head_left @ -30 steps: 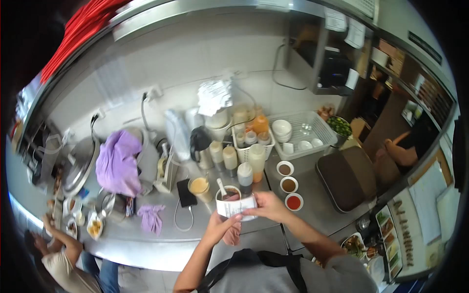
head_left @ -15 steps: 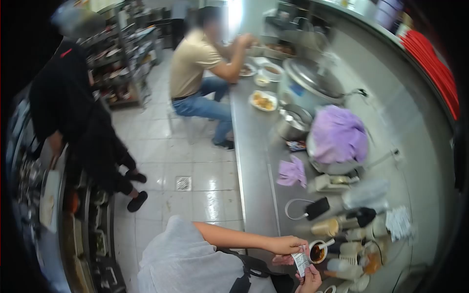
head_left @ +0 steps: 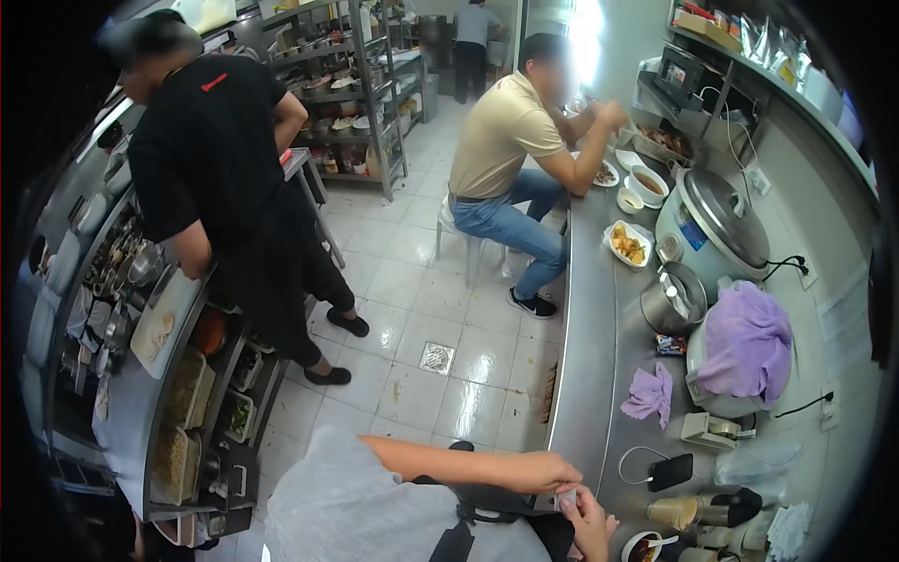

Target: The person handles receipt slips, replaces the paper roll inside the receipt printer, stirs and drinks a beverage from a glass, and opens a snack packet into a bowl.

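Observation:
My left hand (head_left: 546,471) and my right hand (head_left: 588,523) are close together at the counter's front edge, low in the head view. Their fingers are pinched on a small white paper (head_left: 567,497), mostly covered by the fingers. Just right of my right hand is a white bowl (head_left: 631,541) of dark sauce with a white spoon (head_left: 663,540) in it; the frame's bottom cuts it off. A cup of pale brown liquid (head_left: 673,511) and a black phone (head_left: 670,473) with a white cable lie beyond.
One person (head_left: 510,136) sits at the counter (head_left: 588,365) near food dishes; another (head_left: 225,169) stands at the left worktop. A third (head_left: 473,47) is far back. Purple cloths (head_left: 747,342), a metal pot (head_left: 674,298), a lidded cooker (head_left: 726,217) and a tape dispenser (head_left: 712,430) are on the counter.
The view has swung left, bringing the floor and other people into sight. My hands have drawn closer together around the paper, which shows less than before.

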{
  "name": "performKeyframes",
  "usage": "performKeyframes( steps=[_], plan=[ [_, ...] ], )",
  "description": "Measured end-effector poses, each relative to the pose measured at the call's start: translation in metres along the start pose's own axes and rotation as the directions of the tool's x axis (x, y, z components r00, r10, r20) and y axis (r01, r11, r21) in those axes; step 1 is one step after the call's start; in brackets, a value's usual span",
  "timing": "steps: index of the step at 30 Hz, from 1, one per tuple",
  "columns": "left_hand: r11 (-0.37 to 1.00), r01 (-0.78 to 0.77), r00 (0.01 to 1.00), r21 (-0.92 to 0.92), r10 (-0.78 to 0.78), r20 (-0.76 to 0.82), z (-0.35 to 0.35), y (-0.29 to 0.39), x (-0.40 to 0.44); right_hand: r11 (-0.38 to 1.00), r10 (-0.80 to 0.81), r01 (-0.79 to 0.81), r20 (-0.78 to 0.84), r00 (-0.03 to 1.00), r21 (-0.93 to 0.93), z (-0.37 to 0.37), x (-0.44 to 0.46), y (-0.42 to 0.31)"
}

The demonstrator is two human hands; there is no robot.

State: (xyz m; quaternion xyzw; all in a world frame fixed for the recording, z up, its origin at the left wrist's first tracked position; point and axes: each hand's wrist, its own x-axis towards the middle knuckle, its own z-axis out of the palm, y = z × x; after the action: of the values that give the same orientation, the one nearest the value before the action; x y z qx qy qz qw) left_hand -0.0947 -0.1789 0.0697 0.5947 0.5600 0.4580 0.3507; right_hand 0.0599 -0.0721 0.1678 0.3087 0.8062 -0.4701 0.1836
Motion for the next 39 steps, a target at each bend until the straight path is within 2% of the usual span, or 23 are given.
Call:
performKeyframes(
  steps=[2, 3, 5, 6, 7, 9, 11, 12, 14, 15, 17, 18, 20, 24, 26, 28, 30, 32, 35, 38, 39],
  plan=[
    [0.996, -0.086, 0.996, 0.038, 0.087, -0.032, 0.001, -0.011, -0.002, 0.991, -0.103, 0.104, -0.018, 0.995, 0.084, 0.018, 0.021, 0.022],
    [0.999, -0.044, 0.999, 0.01, 0.045, -0.031, -0.007, -0.005, -0.002, 0.977, -0.147, 0.147, -0.011, 0.989, 0.152, 0.023, 0.03, 0.026],
    [0.998, 0.049, 0.999, -0.043, -0.05, -0.022, -0.023, 0.007, -0.004, 0.968, -0.115, 0.13, -0.078, 0.99, 0.214, 0.026, 0.033, 0.015],
    [0.998, 0.043, 0.999, -0.039, -0.043, 0.005, -0.027, 0.003, -0.003, 0.962, -0.094, 0.118, -0.109, 0.99, 0.248, 0.029, 0.033, 0.008],
    [0.999, 0.038, 0.999, -0.037, -0.037, 0.034, -0.031, -0.003, -0.001, 0.903, -0.059, 0.107, -0.127, 0.99, 0.416, 0.034, 0.04, 0.014],
    [0.999, 0.032, 0.997, -0.038, -0.029, 0.068, -0.038, -0.008, 0.002, 0.7, 0.018, 0.093, -0.148, 0.989, 0.708, 0.053, 0.065, 0.056],
    [0.999, 0.033, 0.997, -0.041, -0.03, 0.07, -0.049, -0.007, 0.005, 0.784, -0.06, 0.264, -0.355, 0.933, 0.562, 0.066, 0.105, 0.115],
    [1.0, -0.02, 0.996, -0.009, 0.021, 0.088, -0.051, -0.013, 0.007, 0.816, -0.109, 0.336, -0.445, 0.889, 0.471, 0.07, 0.117, 0.13],
    [0.991, -0.123, 0.985, 0.047, 0.116, 0.126, -0.051, -0.026, 0.008, 0.87, -0.197, 0.385, -0.498, 0.844, 0.308, 0.072, 0.115, 0.105],
    [0.984, -0.153, 0.979, 0.094, 0.138, 0.152, -0.051, -0.027, 0.006, 0.888, -0.243, 0.402, -0.515, 0.822, 0.222, 0.073, 0.112, 0.086],
    [0.958, -0.216, 0.963, 0.19, 0.178, 0.201, -0.052, -0.022, 0.002, 0.915, -0.173, 0.358, -0.622, 0.763, 0.184, 0.084, 0.109, 0.054],
    [0.961, -0.201, 0.967, 0.188, 0.164, 0.196, -0.052, -0.018, 0.0, 0.927, -0.143, 0.336, -0.673, 0.726, 0.166, 0.086, 0.109, 0.043],
    [0.967, -0.173, 0.972, 0.185, 0.138, 0.189, -0.053, -0.011, -0.004, 0.938, -0.135, 0.313, -0.673, 0.727, 0.15, 0.083, 0.11, 0.031],
    [0.988, -0.157, 0.985, -0.009, 0.157, 0.071, -0.048, -0.015, -0.009, 0.917, -0.196, 0.374, -0.66, 0.725, 0.14, 0.079, 0.109, 0.021],
    [0.982, -0.161, 0.978, -0.102, 0.173, 0.119, -0.045, -0.023, -0.006, 0.884, -0.378, 0.454, -0.745, 0.549, -0.114, 0.079, 0.114, 0.038],
    [0.977, -0.138, 0.976, -0.163, 0.162, 0.147, -0.033, -0.028, -0.004, 0.886, -0.427, 0.39, -0.775, 0.467, -0.253, 0.072, 0.1, 0.046],
    [0.967, -0.201, 0.968, -0.154, 0.22, 0.117, -0.027, -0.025, 0.004, 0.908, -0.401, 0.311, -0.804, 0.44, -0.282, 0.064, 0.082, 0.063],
    [0.924, -0.332, 0.924, -0.19, 0.359, 0.129, -0.017, -0.034, 0.021, 0.926, -0.332, 0.295, -0.881, 0.337, -0.236, 0.055, 0.059, 0.083],
    [0.945, -0.157, 0.965, -0.287, 0.208, 0.159, 0.017, -0.016, 0.032, 0.996, -0.084, 0.06, -0.893, 0.441, -0.064, 0.058, 0.006, 0.112],
    [0.961, -0.094, 0.955, -0.259, 0.16, 0.249, 0.046, 0.004, 0.053, 0.994, -0.101, 0.087, -0.909, 0.403, -0.072, 0.058, -0.043, 0.129],
    [0.959, -0.145, 0.935, -0.243, 0.214, 0.284, 0.055, 0.013, 0.061, 0.952, -0.045, 0.286, -0.879, 0.475, 0.106, 0.061, -0.065, 0.117]
  ],
)
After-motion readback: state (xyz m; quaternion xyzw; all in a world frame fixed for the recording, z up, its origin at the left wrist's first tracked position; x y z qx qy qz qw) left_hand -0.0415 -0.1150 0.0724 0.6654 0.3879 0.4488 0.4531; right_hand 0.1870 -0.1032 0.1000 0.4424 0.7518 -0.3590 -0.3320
